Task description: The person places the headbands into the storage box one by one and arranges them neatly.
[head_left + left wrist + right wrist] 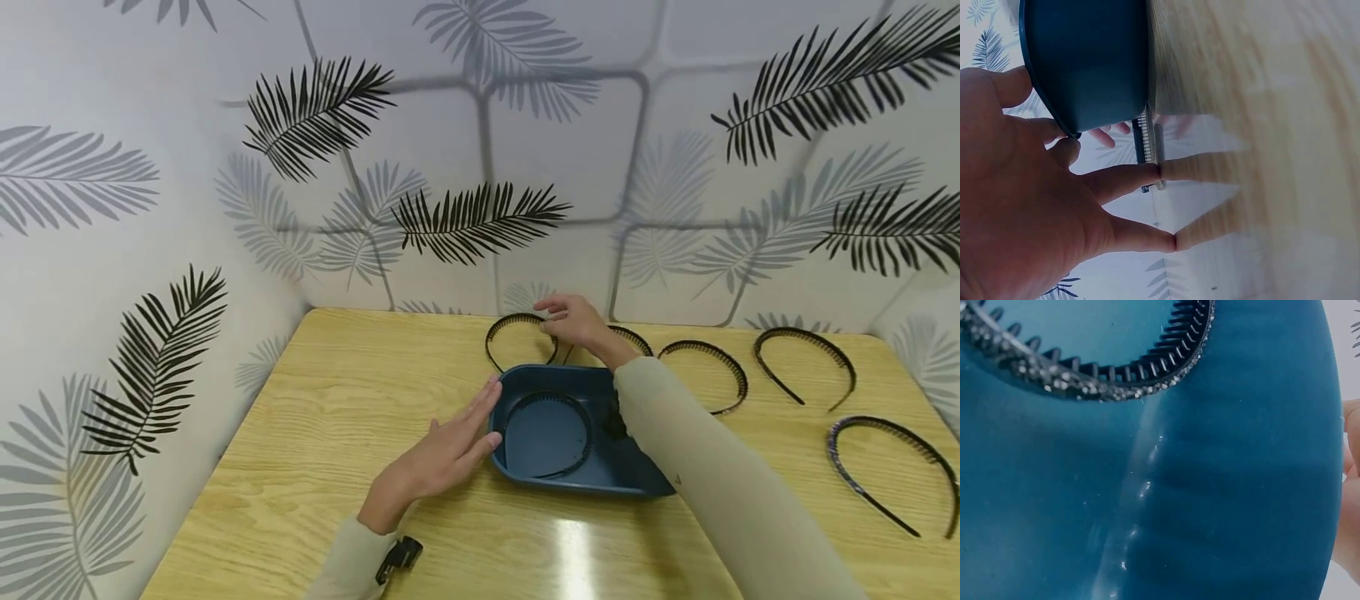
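Observation:
A dark blue plastic tub (600,490) stands on the table. One black toothed headband (590,425) lies inside it, its glittery outer band showing in the right wrist view. My left hand (442,454) rests against the tub's left end with extended fingers. In the left wrist view, the thumb and nearest fingers touch the rim, while two other fingertips meet the tabletop. Reaching across the tub, my right hand (576,325) hovers by a headband (489,337) behind it, fingers loosely bent. Whether it touches that headband cannot be told. The right forearm hides part of the tub.
Behind the tub lies another headband (633,335), partly covered by the right hand. Farther right are headbands (738,375), (806,332) and a patterned one (892,423). The wooden table (337,400) meets a leaf-patterned wall (435,283) at its back edge.

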### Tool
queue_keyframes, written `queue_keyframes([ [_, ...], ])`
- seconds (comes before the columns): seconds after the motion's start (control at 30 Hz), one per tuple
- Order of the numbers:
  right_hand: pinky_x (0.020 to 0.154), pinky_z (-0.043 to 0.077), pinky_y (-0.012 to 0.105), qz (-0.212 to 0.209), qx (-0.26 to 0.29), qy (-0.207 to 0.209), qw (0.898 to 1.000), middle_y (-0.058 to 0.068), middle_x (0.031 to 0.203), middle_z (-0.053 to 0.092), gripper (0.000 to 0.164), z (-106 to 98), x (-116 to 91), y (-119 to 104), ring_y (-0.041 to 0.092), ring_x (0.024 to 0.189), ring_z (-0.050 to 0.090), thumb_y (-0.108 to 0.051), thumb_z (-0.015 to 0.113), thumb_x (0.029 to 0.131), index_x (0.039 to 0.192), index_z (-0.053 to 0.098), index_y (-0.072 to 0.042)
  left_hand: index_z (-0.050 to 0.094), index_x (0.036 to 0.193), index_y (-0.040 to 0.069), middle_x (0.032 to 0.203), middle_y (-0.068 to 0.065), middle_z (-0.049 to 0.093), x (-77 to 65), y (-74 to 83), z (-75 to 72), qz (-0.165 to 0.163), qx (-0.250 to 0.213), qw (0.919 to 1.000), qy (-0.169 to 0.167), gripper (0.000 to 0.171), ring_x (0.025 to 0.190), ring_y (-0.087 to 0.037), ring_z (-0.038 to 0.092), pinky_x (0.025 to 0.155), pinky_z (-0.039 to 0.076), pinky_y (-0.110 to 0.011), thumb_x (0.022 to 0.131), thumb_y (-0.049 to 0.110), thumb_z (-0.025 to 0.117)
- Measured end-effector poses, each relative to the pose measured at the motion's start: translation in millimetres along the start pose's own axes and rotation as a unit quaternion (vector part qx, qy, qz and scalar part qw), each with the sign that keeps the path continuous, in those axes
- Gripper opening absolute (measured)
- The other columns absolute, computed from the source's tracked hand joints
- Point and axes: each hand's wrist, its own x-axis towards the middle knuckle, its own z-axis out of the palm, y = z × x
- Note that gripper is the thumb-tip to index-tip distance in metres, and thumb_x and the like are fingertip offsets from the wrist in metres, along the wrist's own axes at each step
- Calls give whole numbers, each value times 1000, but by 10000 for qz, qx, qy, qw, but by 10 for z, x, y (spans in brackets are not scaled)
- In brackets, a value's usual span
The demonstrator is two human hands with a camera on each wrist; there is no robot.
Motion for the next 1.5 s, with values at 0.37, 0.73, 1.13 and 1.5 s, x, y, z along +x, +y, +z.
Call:
queue_keyframes([
  [0.37,98,48,52,-66,-483,-140,9987,29,144,52,40,76,91,12,44,134,48,1,57,96,136,64,3,2,167,21,173,2,-1,-13,6,3,-56,-43,10000,-1,66,153,-30,20,100,13,-87,113,35,38],
  [0.73,92,52,44,160,-621,-152,9978,24,140,60,41,116,156,68,41,129,55,8,63,90,130,69,4,2,167,23,172,7,-5,-14,15,4,-69,11,10000,-35,65,154,-28,21,101,15,-87,114,37,36],
  [1.13,80,46,35,138,-54,-284,9995,24,145,56,44,96,111,0,40,135,50,5,58,95,138,62,4,2,167,23,173,2,-1,-19,0,7,-55,13,10000,-12,65,154,-28,21,101,15,-87,114,38,35],
  [1.5,103,49,50,154,758,-148,9969,25,150,49,44,10,24,-69,41,134,52,3,57,100,143,57,5,0,167,25,173,5,-4,-26,6,-12,-51,-70,9999,-50,67,155,-23,15,101,11,-87,113,45,33],
])
